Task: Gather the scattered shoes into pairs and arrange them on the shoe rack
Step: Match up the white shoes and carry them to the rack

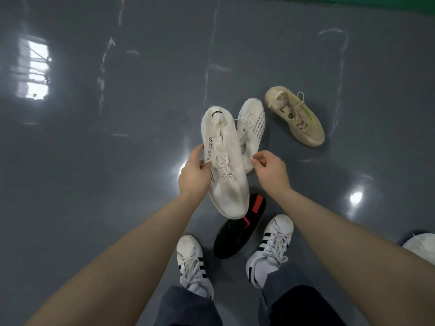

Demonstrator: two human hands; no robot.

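1. The floor (94, 184) carries everything we see; no rack is in view, so the shoes have to be collected here first.
2. Our left hand (194, 175) grips a white shoe (226, 175) by its side, thumb over the upper and fingers curled beneath, lifted off the floor at the centre, toe toward us at 6 o'clock. We hold it up, we judge, to set it against its mate.
3. That mate (253, 128), a second white shoe with the same printed text, lies on the floor at 1 o'clock from the held one, partly hidden behind it, so the pair is close to being joined.
4. A beige shoe (295, 118) lies alone farther out at 2 o'clock, apart from the white two; its partner is not visible.
5. A black shoe (240, 231) lies at 6 o'clock between our own feet, partly under the held shoe's toe.
6. Our right hand (270, 171) hovers just beside the mate with its fingers curled inward; it seems to pinch a lace, but we cannot tell for sure.
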